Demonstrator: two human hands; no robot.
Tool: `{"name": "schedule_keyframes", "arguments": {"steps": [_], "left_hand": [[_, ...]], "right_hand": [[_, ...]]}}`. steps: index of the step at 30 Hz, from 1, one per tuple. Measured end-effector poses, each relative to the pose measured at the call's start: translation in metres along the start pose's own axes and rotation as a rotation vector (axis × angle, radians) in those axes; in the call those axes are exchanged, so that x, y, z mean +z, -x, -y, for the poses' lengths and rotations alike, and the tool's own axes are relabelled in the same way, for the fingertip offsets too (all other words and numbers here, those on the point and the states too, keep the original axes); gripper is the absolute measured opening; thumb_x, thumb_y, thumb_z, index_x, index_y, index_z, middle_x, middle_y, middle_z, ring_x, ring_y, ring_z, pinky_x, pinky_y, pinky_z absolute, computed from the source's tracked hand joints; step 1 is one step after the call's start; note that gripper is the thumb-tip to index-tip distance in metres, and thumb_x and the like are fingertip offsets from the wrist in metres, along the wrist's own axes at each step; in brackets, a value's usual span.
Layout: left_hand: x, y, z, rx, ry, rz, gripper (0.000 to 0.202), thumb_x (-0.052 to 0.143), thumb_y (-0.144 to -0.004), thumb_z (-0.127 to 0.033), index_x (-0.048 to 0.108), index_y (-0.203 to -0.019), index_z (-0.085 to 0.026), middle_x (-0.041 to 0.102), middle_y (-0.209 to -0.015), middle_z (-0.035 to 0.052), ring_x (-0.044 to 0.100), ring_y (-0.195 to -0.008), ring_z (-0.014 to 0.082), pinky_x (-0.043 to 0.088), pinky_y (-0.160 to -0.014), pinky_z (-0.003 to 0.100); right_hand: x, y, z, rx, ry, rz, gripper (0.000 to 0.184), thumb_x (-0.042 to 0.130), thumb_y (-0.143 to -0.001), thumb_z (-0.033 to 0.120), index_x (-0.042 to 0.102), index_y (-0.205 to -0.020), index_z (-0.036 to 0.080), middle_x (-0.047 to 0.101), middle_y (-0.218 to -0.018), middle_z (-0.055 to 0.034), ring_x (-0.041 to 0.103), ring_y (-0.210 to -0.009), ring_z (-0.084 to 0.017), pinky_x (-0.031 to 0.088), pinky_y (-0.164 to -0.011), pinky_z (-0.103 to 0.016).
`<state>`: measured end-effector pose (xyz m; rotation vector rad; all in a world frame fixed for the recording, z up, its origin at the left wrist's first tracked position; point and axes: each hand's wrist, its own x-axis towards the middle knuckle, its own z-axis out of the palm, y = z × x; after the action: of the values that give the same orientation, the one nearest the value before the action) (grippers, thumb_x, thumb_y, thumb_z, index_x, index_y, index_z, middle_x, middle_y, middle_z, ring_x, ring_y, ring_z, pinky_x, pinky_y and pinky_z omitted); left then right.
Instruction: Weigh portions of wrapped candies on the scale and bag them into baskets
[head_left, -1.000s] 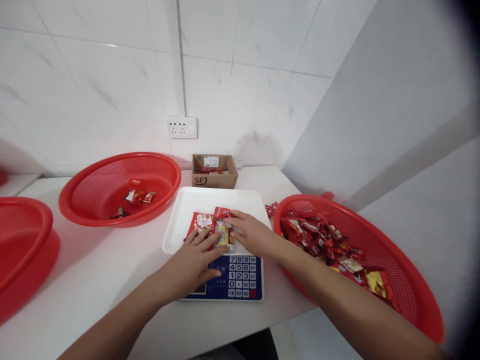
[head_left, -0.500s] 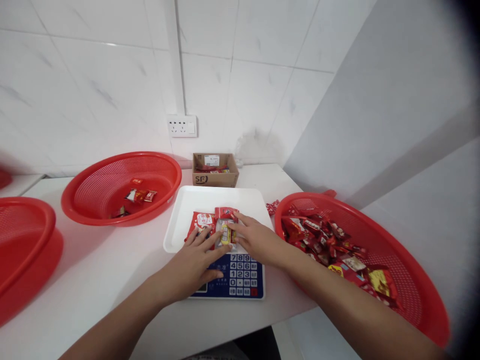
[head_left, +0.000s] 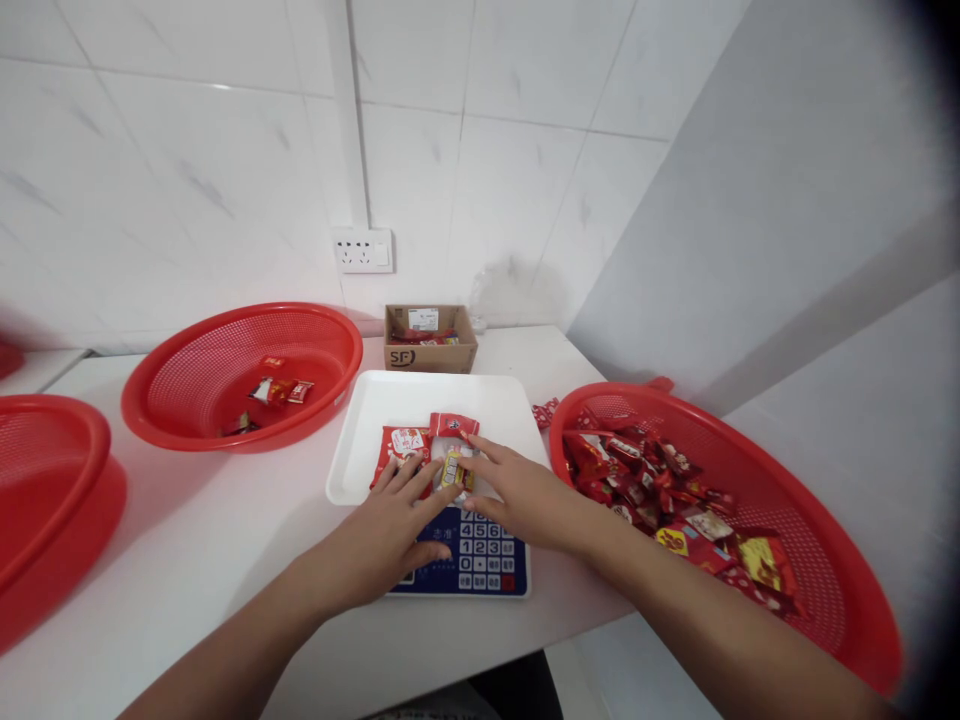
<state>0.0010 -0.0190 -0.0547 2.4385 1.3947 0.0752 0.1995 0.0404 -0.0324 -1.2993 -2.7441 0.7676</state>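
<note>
A white tray [head_left: 420, 400] sits on a blue-faced scale [head_left: 480, 560] at the middle of the counter. Several snack packets lie at the tray's near edge: a red packet [head_left: 403, 445], another red packet [head_left: 453, 425] and a clear packet with a yellow label [head_left: 452, 468]. My left hand [head_left: 390, 525] lies flat with fingers stretched out, its fingertips on the left red packet. My right hand [head_left: 517, 490] rests with fingers extended on the clear yellow-labelled packet. Neither hand grips anything.
A red basket [head_left: 840, 590] full of red snack packets stands at the right. Another red basket [head_left: 247, 330] with a few packets stands at the back left, a third red basket [head_left: 45, 490] at the far left. A small cardboard box [head_left: 430, 350] sits by the wall under a socket [head_left: 364, 251].
Both hands have slid a little toward me along the tray's near edge, drawing the packets with them. The view has shifted slightly.
</note>
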Motion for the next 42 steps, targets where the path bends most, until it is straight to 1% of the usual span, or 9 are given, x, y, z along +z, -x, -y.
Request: {"name": "schedule_keyframes", "arguments": {"steps": [8,12,16,19,26,31,35,38,42], "left_hand": [[0.002,0.000,0.001,0.003,0.011,-0.007,0.061,0.056,-0.086,-0.040,0.031,-0.142,-0.032,0.026,-0.151,0.0090,0.018,-0.138,0.0371,0.024,-0.107,0.060],[0.002,-0.002,-0.002,-0.016,0.007,-0.003,0.065,0.057,-0.086,-0.042,0.029,-0.143,-0.027,0.026,-0.151,0.0096,0.015,-0.138,0.0367,0.021,-0.108,0.060],[0.002,-0.004,-0.002,-0.026,-0.015,0.024,0.066,0.055,-0.087,-0.044,0.027,-0.144,-0.027,0.026,-0.151,0.0094,0.012,-0.139,0.0364,0.020,-0.109,0.059],[0.000,-0.002,0.000,-0.009,-0.004,0.008,0.063,0.052,-0.088,-0.044,0.029,-0.143,-0.023,0.026,-0.151,0.0110,0.015,-0.139,0.0337,0.021,-0.110,0.056],[-0.007,0.004,0.005,-0.027,0.046,-0.048,0.052,0.053,-0.089,-0.038,0.038,-0.135,-0.017,0.037,-0.145,0.0129,0.026,-0.137,0.0268,0.025,-0.110,0.051],[-0.006,0.002,0.007,-0.044,0.043,-0.075,0.057,0.055,-0.088,-0.034,0.033,-0.138,-0.019,0.030,-0.149,0.0133,0.025,-0.138,0.0265,0.027,-0.110,0.050],[0.001,-0.004,0.009,-0.062,-0.006,-0.074,0.063,0.056,-0.087,-0.037,0.029,-0.142,-0.021,0.021,-0.153,0.0108,0.017,-0.140,0.0284,0.022,-0.111,0.052],[0.006,-0.007,0.011,-0.060,-0.039,-0.079,0.067,0.055,-0.087,-0.042,0.026,-0.144,-0.022,0.021,-0.153,0.0094,0.014,-0.140,0.0305,0.021,-0.111,0.054],[0.005,-0.006,0.011,-0.068,-0.042,-0.046,0.064,0.052,-0.088,-0.044,0.031,-0.142,-0.018,0.029,-0.150,0.0100,0.016,-0.140,0.0316,0.021,-0.111,0.053]], "right_hand": [[-0.002,-0.001,0.000,0.017,-0.019,-0.023,0.044,0.058,-0.084,0.029,0.053,-0.127,0.021,0.029,-0.150,-0.0128,0.035,-0.134,-0.030,0.037,-0.103,-0.049],[-0.002,-0.013,-0.004,0.027,-0.039,-0.072,0.054,0.056,-0.084,0.026,0.042,-0.137,0.022,0.026,-0.152,-0.0132,0.032,-0.136,-0.029,0.036,-0.104,-0.048],[0.002,-0.032,-0.013,-0.010,-0.035,-0.108,0.056,0.050,-0.088,0.026,0.035,-0.141,0.015,0.029,-0.150,-0.0174,0.025,-0.139,-0.028,0.030,-0.108,-0.045],[0.004,-0.040,-0.017,-0.018,-0.017,-0.118,0.055,0.054,-0.086,0.028,0.040,-0.138,0.017,0.032,-0.149,-0.0153,0.029,-0.137,-0.030,0.030,-0.109,-0.047],[0.000,-0.034,-0.018,-0.084,-0.018,-0.123,0.046,0.054,-0.082,0.014,0.052,-0.128,0.020,0.040,-0.145,-0.0109,0.034,-0.135,-0.024,0.029,-0.111,-0.042],[-0.005,-0.031,-0.018,-0.156,-0.053,-0.075,0.041,0.051,-0.079,0.002,0.059,-0.117,0.016,0.043,-0.143,-0.0136,0.033,-0.135,-0.022,0.028,-0.112,-0.042],[-0.007,-0.028,-0.016,-0.192,-0.061,-0.036,0.039,0.047,-0.078,-0.002,0.064,-0.106,0.019,0.046,-0.141,-0.0104,0.039,-0.132,-0.019,0.031,-0.110,-0.040],[-0.006,-0.024,-0.016,-0.207,-0.069,-0.032,0.039,0.045,-0.080,-0.002,0.063,-0.107,0.019,0.046,-0.141,-0.0105,0.038,-0.132,-0.019,0.032,-0.110,-0.040],[-0.006,-0.015,-0.017,-0.171,-0.107,-0.080,0.036,0.049,-0.081,0.003,0.058,-0.112,0.018,0.048,-0.137,-0.0128,0.043,-0.128,-0.021,0.034,-0.107,-0.042]]}}
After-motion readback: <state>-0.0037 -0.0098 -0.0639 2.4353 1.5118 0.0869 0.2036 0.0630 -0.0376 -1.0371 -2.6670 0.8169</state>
